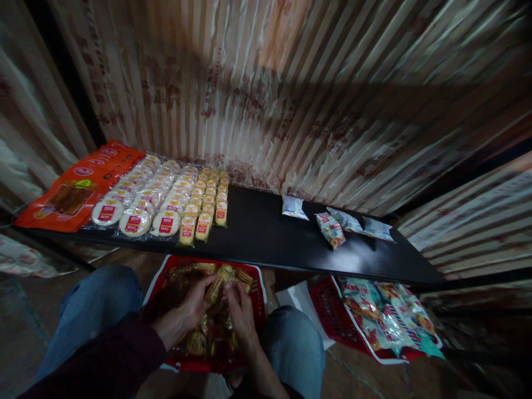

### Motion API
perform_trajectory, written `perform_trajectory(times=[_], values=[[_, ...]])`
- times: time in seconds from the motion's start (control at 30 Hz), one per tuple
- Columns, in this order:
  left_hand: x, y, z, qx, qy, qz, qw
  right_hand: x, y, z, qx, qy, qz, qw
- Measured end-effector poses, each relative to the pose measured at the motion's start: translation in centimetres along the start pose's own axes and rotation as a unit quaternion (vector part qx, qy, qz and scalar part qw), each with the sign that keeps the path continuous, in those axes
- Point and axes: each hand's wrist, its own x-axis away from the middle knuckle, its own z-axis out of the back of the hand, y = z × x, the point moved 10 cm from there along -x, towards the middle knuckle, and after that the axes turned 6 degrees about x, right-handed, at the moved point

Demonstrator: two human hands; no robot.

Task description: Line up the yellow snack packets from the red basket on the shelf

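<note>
Both hands are over a red basket (263,296) with a white rim, filled with small snacks in clear yellowish wrappers. My left hand (196,302) is closed around a wrapped yellow snack (215,288). Beside it, my right hand (241,313) has its fingers pinched at the wrapped pieces near the top of the pile; dim light hides exactly what lies between them. More wrapped snacks (195,341) lie in the basket below the hands.
On the black shelf (257,238) lie an orange bag (83,183), rows of round white crackers (133,221) and rows of yellow wrapped snacks (203,224). Several small packets (331,230) lie to the right. A second red basket (328,305) holds green-and-white bags (382,316).
</note>
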Motion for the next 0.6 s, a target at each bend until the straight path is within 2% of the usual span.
perform_trajectory(times=[0.1, 0.2, 0.33, 0.43, 0.6], values=[[0.4, 0.4, -0.3, -0.033, -0.018, -0.02, 0.999, 0.0, 0.8, -0.6, 0.004, -0.028, -0.026, 0.999], [0.6, 1.5, 0.0, -0.059, -0.007, -0.076, 0.995, 0.0, 0.7, -0.8, 0.028, -0.039, -0.021, 0.999], [1.2, 2.6, 0.1, -0.121, 0.006, -0.126, 0.985, 0.0, 0.2, -0.7, 0.081, -0.028, 0.002, 0.996], [1.9, 3.2, -0.3, -0.166, -0.008, -0.147, 0.975, 0.0, 0.1, -0.6, 0.095, -0.017, 0.008, 0.995], [2.6, 4.0, -0.6, -0.236, -0.051, -0.2, 0.949, 0.0, 0.7, -1.0, 0.032, -0.039, -0.017, 0.999]])
